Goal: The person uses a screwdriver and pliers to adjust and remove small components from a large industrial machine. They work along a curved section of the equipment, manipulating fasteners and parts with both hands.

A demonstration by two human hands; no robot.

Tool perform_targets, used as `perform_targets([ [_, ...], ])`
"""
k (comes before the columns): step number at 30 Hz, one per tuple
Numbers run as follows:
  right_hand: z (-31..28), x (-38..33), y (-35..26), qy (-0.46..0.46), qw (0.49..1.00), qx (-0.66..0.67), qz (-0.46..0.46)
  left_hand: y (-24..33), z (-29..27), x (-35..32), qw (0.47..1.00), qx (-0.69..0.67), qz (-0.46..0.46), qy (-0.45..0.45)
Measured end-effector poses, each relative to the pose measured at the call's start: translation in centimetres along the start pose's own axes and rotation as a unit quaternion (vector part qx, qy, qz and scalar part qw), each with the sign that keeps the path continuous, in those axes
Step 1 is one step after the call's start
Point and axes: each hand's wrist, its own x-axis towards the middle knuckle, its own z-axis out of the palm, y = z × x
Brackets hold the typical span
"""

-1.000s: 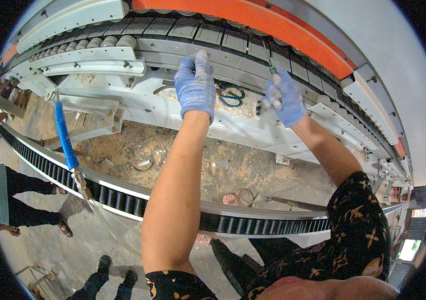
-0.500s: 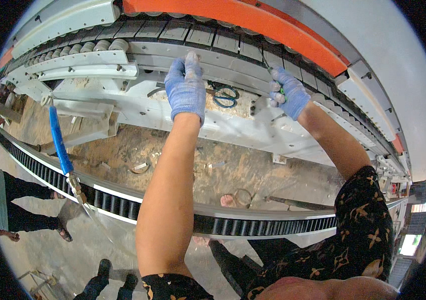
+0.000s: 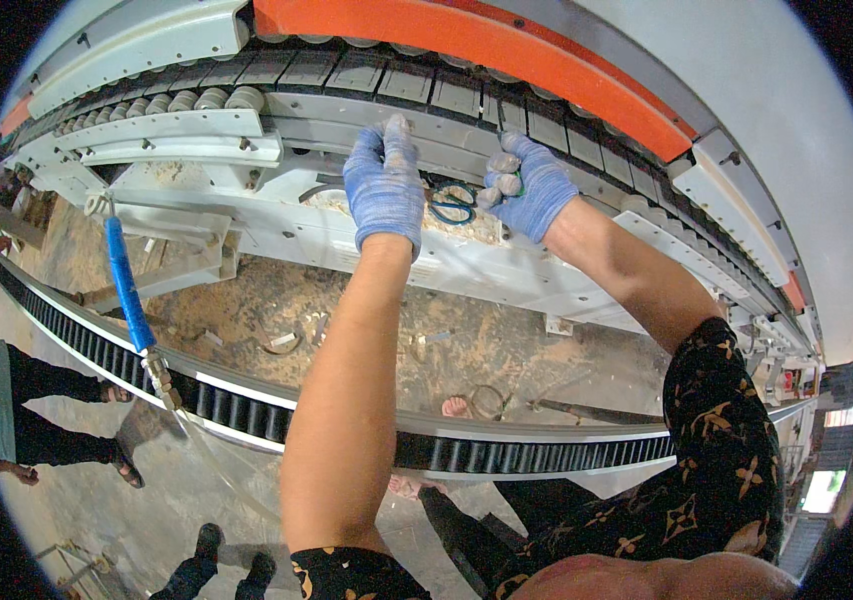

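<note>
My left hand (image 3: 386, 190), in a blue-grey knit glove, rests at the edge of the pale metal rail (image 3: 316, 108). Its fingers reach up toward the slatted conveyor chain (image 3: 406, 78), and I see nothing held in them. My right hand (image 3: 534, 185), gloved alike, is closed around a thin tool with a green handle (image 3: 519, 172); its kind is mostly hidden by the fingers. The slim dark shaft (image 3: 500, 118) points up at the chain slats. Between my hands, blue-handled scissors (image 3: 453, 203) lie on a dusty part of the machine frame.
An orange guard (image 3: 476, 50) curves above the chain. A blue air gun (image 3: 127, 285) on a clear hose hangs at the left. Behind my forearms runs a black roller track (image 3: 236, 408). Other people's legs (image 3: 56, 420) stand at the lower left.
My right hand has moved left with the tool, closer to my left hand and the scissors. My left hand has shifted slightly right and down along the rail, as the view has shifted a little.
</note>
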Motion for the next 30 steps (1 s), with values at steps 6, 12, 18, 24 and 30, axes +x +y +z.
perform_targets([
  [6,-0.3,0.0,-0.7,-0.004,0.999,-0.028,0.031,-0.5,0.2,0.1,1.0,0.005,0.013,-0.005],
  [12,-1.1,0.0,-0.4,-0.064,0.997,0.033,0.031,-0.1,0.1,-0.1,1.0,0.007,0.005,-0.007],
  [18,-3.0,-0.3,1.5,-0.084,0.995,0.044,0.0,-0.3,0.1,0.3,1.0,0.004,0.005,0.003],
  [24,-6.6,-1.1,-1.2,-0.045,0.982,-0.145,-0.114,-0.9,-0.1,0.5,1.0,0.001,0.022,0.004],
  [30,-6.8,0.2,-5.3,0.098,0.965,-0.233,-0.065,-0.6,0.1,0.3,0.999,0.029,0.013,0.003],
])
